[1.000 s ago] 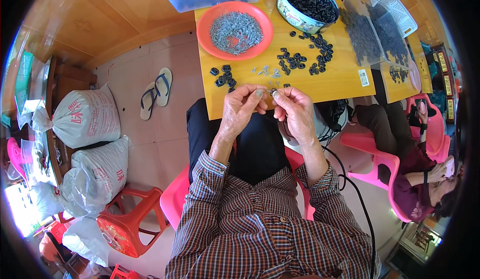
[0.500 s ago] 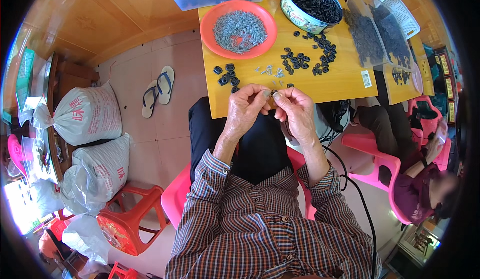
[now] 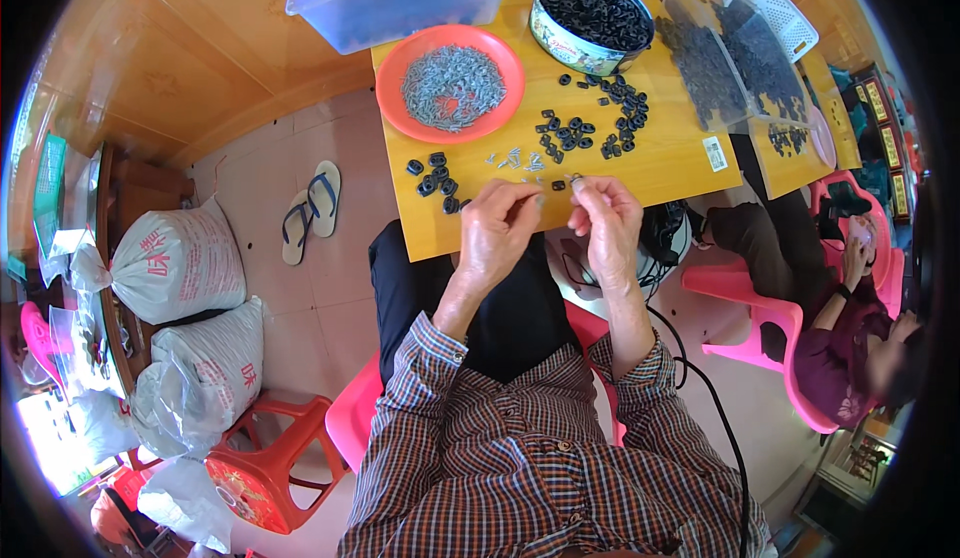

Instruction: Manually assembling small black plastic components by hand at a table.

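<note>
My left hand (image 3: 498, 226) hovers over the table's near edge, its thumb and fingers drawn together in a pinch. Whatever lies between those fingertips is too small to make out. A short distance to the right, my right hand (image 3: 610, 220) pinches a small dark part (image 3: 575, 177) at its fingertips. Just beyond my hands are a few loose grey screws (image 3: 515, 160) and a single black plastic piece (image 3: 558, 186). More black plastic pieces (image 3: 568, 138) are scattered farther right, and a smaller group (image 3: 433, 178) sits left of my left hand.
An orange-red plate (image 3: 392, 108) holds many grey screws. Behind it stands a clear bluish bin (image 3: 400, 18); a round tin (image 3: 575, 46) of black pieces is to its right. Clear trays (image 3: 735, 123) stand farther right. A person (image 3: 840, 343) sits on a pink chair at right.
My hands have moved apart from where they met at the fingertips; the small dark part is now with the right hand. The view has shifted slightly, and the seated person's arms have moved.
</note>
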Demonstrator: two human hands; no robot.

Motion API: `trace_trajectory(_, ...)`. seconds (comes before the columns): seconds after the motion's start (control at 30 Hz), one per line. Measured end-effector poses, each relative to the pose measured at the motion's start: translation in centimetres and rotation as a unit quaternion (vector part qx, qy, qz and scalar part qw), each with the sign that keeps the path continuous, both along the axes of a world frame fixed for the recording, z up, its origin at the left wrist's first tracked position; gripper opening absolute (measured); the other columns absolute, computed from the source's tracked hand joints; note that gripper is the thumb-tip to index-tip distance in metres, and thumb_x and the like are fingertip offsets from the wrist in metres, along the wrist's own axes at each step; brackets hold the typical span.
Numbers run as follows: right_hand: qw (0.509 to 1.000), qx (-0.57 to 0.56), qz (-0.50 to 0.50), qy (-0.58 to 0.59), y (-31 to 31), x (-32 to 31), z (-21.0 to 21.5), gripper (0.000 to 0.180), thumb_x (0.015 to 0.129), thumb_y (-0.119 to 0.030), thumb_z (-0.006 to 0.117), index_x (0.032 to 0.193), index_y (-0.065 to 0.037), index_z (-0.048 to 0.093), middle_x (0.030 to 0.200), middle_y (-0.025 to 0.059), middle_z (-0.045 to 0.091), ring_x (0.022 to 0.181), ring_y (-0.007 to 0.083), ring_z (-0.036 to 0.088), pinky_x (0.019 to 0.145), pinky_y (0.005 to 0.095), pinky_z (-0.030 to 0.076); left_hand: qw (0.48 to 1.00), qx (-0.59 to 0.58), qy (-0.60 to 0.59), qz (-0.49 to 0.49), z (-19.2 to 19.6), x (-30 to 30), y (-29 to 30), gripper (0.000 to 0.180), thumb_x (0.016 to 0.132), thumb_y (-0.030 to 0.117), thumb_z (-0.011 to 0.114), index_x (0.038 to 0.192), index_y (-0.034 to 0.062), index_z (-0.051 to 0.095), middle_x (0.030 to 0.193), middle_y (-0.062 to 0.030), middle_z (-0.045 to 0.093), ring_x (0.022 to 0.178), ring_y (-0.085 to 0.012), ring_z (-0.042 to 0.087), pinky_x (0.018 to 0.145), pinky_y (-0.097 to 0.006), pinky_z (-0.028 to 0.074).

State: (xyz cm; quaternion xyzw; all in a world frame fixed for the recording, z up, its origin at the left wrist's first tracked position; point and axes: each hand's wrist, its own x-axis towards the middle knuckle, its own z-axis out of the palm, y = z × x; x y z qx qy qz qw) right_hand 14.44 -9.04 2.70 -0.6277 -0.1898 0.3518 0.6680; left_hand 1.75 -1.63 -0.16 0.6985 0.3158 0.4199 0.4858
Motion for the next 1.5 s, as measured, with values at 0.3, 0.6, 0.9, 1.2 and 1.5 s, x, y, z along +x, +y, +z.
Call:
trace_trajectory(0.3,0.995,0.033,-0.095,-0.019,-0.8,1.8,0.3,0.014,0.085,-0.015,0.065,0.085,-0.002,0.060,0.068,0.0003,0.057,0.049,0.0058,0.049,0.046,0.0185,0.036,0.968,0.199,0.151,0.038,1.0,7.5,2.5,0.012,0.077,0.008,0.066,0.088,0.0024,0.067,0.084,-0.0121,0.058,0.072,-0.0286,0.061,0.061,-0.039,0.049)
trace_trajectory(0.6,0.994,0.049,-0.101,-0.003,-0.8,2.2,0.4,0.013,0.085,-0.013,0.065,0.086,-0.002,0.059,0.069,0.0005,0.057,0.050,0.0055,0.048,0.046,0.0185,0.037,0.911,0.272,0.309,0.022,-0.6,9.4,3.2,0.012,0.077,0.014,0.067,0.078,0.0030,0.062,0.085,-0.0118,0.052,0.086,-0.0312,0.059,0.066,-0.042,0.051)
trace_trajectory(0.9,0.994,0.046,-0.098,0.000,-0.7,1.8,0.4,0.013,0.086,-0.014,0.065,0.085,-0.002,0.059,0.070,0.0007,0.057,0.050,0.0051,0.048,0.045,0.0182,0.036,0.998,-0.050,-0.033,-0.030,0.9,7.3,2.8,0.014,0.088,0.008,0.060,0.098,0.0008,0.065,0.084,-0.0100,0.063,0.071,-0.0220,0.064,0.061,-0.032,0.053)
trace_trajectory(1.2,0.996,0.068,-0.061,0.004,-0.5,1.0,0.1,0.013,0.087,-0.014,0.064,0.086,-0.002,0.060,0.070,0.0018,0.059,0.049,0.0050,0.046,0.045,0.0181,0.035,0.844,-0.434,-0.282,-0.140,1.1,3.0,1.0,0.025,0.093,0.005,0.054,0.116,-0.0013,0.060,0.091,-0.0092,0.065,0.073,-0.0151,0.065,0.064,-0.028,0.056)
trace_trajectory(1.5,0.998,0.067,-0.006,0.011,-0.4,0.2,0.3,0.014,0.087,-0.013,0.064,0.088,0.000,0.061,0.076,0.0039,0.063,0.050,0.0043,0.048,0.045,0.0172,0.035,0.879,-0.394,-0.242,-0.118,-0.1,1.3,-0.1,0.026,0.088,-0.004,0.056,0.114,-0.0023,0.059,0.094,-0.0108,0.064,0.076,-0.0155,0.065,0.066,-0.028,0.057)
